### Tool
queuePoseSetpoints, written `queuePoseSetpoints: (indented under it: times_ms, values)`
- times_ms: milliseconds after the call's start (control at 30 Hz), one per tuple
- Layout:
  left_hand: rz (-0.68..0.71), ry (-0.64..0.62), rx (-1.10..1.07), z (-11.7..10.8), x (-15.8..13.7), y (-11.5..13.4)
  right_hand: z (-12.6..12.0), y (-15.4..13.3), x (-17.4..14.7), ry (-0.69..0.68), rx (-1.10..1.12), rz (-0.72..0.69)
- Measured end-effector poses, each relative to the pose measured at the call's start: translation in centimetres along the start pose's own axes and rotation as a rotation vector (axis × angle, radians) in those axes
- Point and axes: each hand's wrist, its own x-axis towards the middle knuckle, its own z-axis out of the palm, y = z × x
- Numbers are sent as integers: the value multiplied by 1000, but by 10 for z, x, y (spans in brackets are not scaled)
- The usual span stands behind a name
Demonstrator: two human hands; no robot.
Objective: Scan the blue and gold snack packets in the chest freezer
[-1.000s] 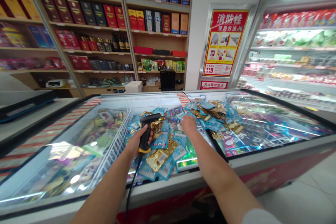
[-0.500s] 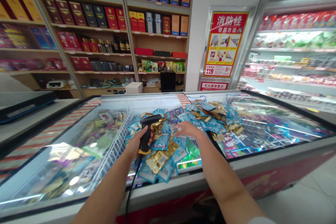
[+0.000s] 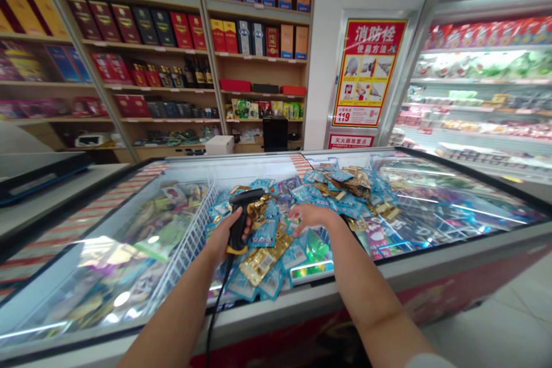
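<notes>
**Scanner in one hand, packets under the other**

The left hand (image 3: 224,234) is wrapped round the grip of a black barcode scanner (image 3: 241,215), its head tipped toward the heap and a yellow band at the base of the handle where a dark cable (image 3: 214,310) hangs down; the right hand (image 3: 313,216) hovers just above the packets with fingers loosely curled, whether it pinches anything I cannot tell; below both lies a heap of small snack packets (image 3: 276,241), blue ones with white print mixed with gold foil ones, spilling over the glass top of a chest freezer (image 3: 452,259); a white wire basket (image 3: 190,241) stands inside the freezer to the left, with green and mixed bags beside it under the glass; a second heap of packets (image 3: 349,187) sits further back, to the right.
</notes>
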Motion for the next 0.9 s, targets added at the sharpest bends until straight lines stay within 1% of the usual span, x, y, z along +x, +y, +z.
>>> queuePoseSetpoints:
  times_ms: [100,200,300,400,467,500,633,700,733,800,900]
  values:
    - [-9,5,15,0,0,1,2,-1,2,20,-21,14]
    - [-4,4,23,1,-1,0,7,-2,8,37,22,40]
    - [19,4,15,1,0,-1,14,-2,14,93,146,54]
    - [6,8,11,1,0,-1,18,-6,18,210,293,17]
    - [-5,10,19,0,1,-1,18,-10,19,336,349,-8]
    - [-6,9,24,0,1,-1,17,-12,19,423,356,-15]
    - [-2,8,46,0,0,-1,10,-14,18,837,296,2]
    - [1,15,42,1,0,0,7,-11,18,975,286,47]
    - [8,22,32,2,0,0,7,-9,19,1013,292,68]
    - [21,40,11,3,-1,1,8,-5,21,1030,302,96]
    - [26,46,-8,5,0,1,11,0,26,933,273,124]
